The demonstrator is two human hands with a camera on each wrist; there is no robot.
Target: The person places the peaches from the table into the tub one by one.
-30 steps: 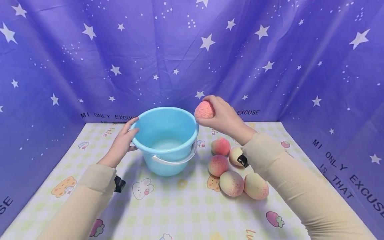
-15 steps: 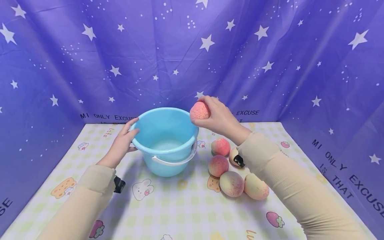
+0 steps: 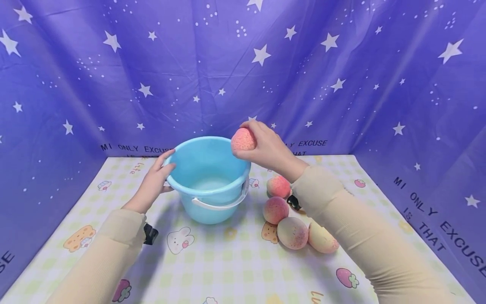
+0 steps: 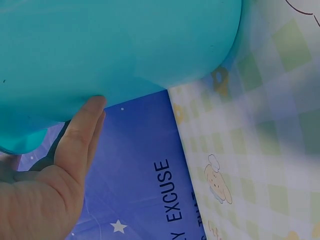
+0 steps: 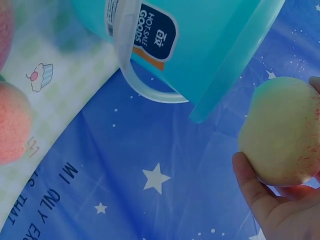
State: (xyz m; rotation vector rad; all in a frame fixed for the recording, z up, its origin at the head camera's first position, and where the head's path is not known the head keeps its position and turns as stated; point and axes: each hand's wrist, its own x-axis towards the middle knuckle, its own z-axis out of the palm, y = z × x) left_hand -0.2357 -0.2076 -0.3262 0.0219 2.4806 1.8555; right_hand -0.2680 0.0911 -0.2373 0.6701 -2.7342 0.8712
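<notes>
A light blue bucket (image 3: 209,211) stands upright on the table, its white handle (image 3: 218,207) hanging down at the front. My left hand (image 3: 149,183) grips the bucket's left rim; in the left wrist view, straight fingers (image 4: 82,132) lie against its outer wall. With my right hand (image 3: 271,147) I hold a pink peach (image 3: 243,139) at the bucket's far right rim, overlapping the opening in the head view. From the right wrist, the same peach (image 5: 280,132) shows a pale yellow side between thumb and fingers. The part of the bucket's floor in sight is bare.
Several more peaches lie right of the bucket, among them a pink one (image 3: 278,186), a darker red one (image 3: 276,210) and a pale one (image 3: 292,233). My right sleeve (image 3: 341,211) partly covers the group. A star-printed purple curtain (image 3: 197,76) encloses the checked tablecloth (image 3: 212,261).
My right hand has moved left with the peach, from beside the bucket's right rim to over its edge. The left hand and the bucket have stayed in place.
</notes>
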